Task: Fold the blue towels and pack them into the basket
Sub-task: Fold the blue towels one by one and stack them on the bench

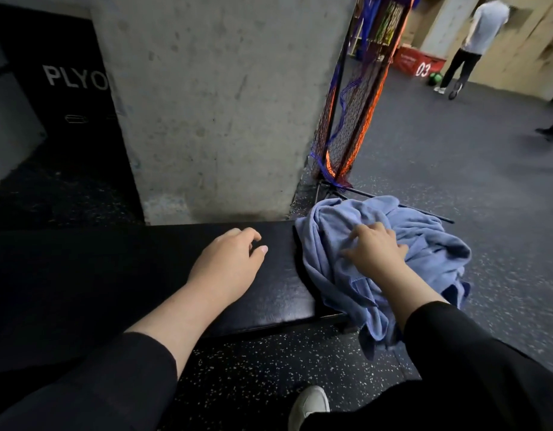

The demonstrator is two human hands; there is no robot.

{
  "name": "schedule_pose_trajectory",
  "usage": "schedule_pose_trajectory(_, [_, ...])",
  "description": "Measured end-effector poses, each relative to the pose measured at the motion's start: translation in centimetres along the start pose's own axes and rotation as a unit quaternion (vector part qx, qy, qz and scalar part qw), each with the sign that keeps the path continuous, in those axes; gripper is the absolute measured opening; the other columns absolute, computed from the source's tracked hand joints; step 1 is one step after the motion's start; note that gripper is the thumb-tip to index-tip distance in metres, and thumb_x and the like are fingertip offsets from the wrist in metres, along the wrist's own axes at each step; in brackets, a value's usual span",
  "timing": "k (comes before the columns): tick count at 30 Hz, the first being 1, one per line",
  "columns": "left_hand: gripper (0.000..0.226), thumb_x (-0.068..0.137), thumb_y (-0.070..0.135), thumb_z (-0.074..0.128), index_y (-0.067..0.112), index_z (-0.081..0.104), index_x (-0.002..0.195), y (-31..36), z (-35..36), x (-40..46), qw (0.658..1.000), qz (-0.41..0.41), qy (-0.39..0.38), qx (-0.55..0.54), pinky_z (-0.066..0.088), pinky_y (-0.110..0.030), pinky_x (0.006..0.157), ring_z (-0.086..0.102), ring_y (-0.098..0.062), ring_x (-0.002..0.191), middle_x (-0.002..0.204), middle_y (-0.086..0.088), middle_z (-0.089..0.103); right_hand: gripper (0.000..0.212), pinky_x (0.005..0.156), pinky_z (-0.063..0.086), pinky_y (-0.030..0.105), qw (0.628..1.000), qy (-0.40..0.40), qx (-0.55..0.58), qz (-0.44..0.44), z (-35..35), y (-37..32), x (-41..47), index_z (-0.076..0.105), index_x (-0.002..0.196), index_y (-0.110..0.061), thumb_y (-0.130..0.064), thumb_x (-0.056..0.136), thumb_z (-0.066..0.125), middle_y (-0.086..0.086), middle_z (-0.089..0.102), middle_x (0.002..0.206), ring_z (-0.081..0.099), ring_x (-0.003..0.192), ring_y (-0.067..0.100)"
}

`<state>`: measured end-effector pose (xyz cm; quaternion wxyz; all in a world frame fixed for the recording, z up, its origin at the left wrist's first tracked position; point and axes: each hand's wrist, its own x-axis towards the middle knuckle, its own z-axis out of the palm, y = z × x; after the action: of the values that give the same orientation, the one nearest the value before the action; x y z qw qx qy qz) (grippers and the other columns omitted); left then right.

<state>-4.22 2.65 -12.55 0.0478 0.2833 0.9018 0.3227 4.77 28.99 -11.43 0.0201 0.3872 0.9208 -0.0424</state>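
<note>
Two bare hands reach forward from black sleeves over a low black padded bench (144, 275). The left hand (228, 259) hovers at or on the bench top with its fingers loosely curled and its thumb out, holding nothing; whether it touches the pad cannot be told. The right hand (375, 250) lies on a crumpled heap of blue towels (346, 281), fingers bent down into the cloth as if gathering a fold, with the thumb pointing left. The heap sits at the right end of the bench and spills over its end and front edge toward the floor. A white shoe (309, 405) shows at the bottom, on dark rubber floor (455, 150) flecked with pale specks.

Behind the bench stands a rough grey concrete pillar (213, 104). To its left a black box (66, 88) bears the white letters "PLYO", cut off by the pillar. To the pillar's right leans a folded net (346, 126) with orange and blue edging. Farther off, a red box (418, 65) carries "03", and a person (474, 42) in a grey top stands near pale walls.
</note>
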Motion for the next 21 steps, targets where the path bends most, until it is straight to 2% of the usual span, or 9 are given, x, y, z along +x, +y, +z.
schedule_pose_trajectory(3, [0.033,0.101,0.043,0.051,0.026,0.060,0.128,0.2,0.2,0.1,1.000,0.000,-0.004,-0.001,0.045,-0.030,0.081,0.055,-0.012,0.100,0.108,0.012,0.058,0.029,0.093,0.036,0.051,1.000,-0.002,-0.008,0.010,0.3,0.8,0.0,0.061,0.114,-0.028,-0.042,0.089,0.065,0.005,0.047,0.130,0.038,0.129,0.032])
schedule_pose_trajectory(6, [0.033,0.102,0.043,0.050,0.026,0.059,0.129,0.4,0.2,0.0,1.000,0.001,-0.008,-0.003,0.046,-0.030,0.083,0.056,-0.013,0.101,0.110,0.012,0.058,0.017,0.089,0.035,0.049,1.000,0.019,-0.010,0.003,0.7,0.8,-0.1,0.060,0.104,-0.026,-0.039,0.092,0.059,0.005,0.050,0.122,0.042,0.122,0.031])
schedule_pose_trajectory(10, [0.034,0.101,0.043,0.050,0.026,0.059,0.129,0.4,-0.2,-0.2,1.000,0.010,-0.008,-0.003,0.049,-0.032,0.087,0.057,-0.013,0.106,0.113,0.011,0.059,0.016,0.096,0.035,0.050,0.999,0.030,0.027,0.006,0.3,0.5,-0.4,0.058,0.099,-0.026,-0.041,0.096,0.054,0.002,0.050,0.118,0.044,0.121,0.030])
schedule_pose_trajectory(12, [0.034,0.101,0.044,0.051,0.026,0.060,0.129,0.3,-0.6,-0.3,1.000,0.011,-0.005,-0.004,0.049,-0.032,0.088,0.056,-0.012,0.106,0.114,0.011,0.059,0.015,0.097,0.037,0.049,0.994,0.075,0.083,-0.002,-0.3,0.0,-0.5,0.057,0.096,-0.026,-0.040,0.097,0.051,0.000,0.052,0.111,0.048,0.116,0.029])
schedule_pose_trajectory(14, [0.034,0.101,0.044,0.051,0.026,0.060,0.129,0.1,-1.0,-0.4,1.000,0.011,0.001,-0.006,0.049,-0.032,0.088,0.056,-0.013,0.106,0.115,0.011,0.059,0.014,0.088,0.042,0.044,0.975,0.132,0.174,-0.041,-0.8,-0.7,-0.9,0.053,0.093,-0.022,-0.036,0.098,0.052,-0.002,0.055,0.100,0.054,0.104,0.027])
schedule_pose_trajectory(17, [0.034,0.101,0.044,0.051,0.026,0.060,0.129,-0.2,-1.5,-0.5,1.000,0.007,0.005,-0.009,0.049,-0.033,0.090,0.057,-0.013,0.107,0.116,0.010,0.059,0.015,0.072,0.036,0.034,0.938,0.158,0.299,-0.073,-1.6,-2.1,-1.9,0.049,0.097,-0.016,-0.030,0.101,0.052,-0.005,0.056,0.082,0.056,0.086,0.026])
schedule_pose_trajectory(21, [0.035,0.102,0.045,0.050,0.027,0.059,0.131,-0.5,-2.2,-0.8,1.000,0.002,0.007,-0.018,0.050,-0.035,0.093,0.056,-0.013,0.111,0.120,0.011,0.058,0.013,0.071,0.037,0.032,0.899,0.182,0.385,-0.101,-2.6,-4.5,-3.2,0.045,0.096,-0.020,-0.029,0.102,0.051,-0.008,0.058,0.078,0.054,0.074,0.016])
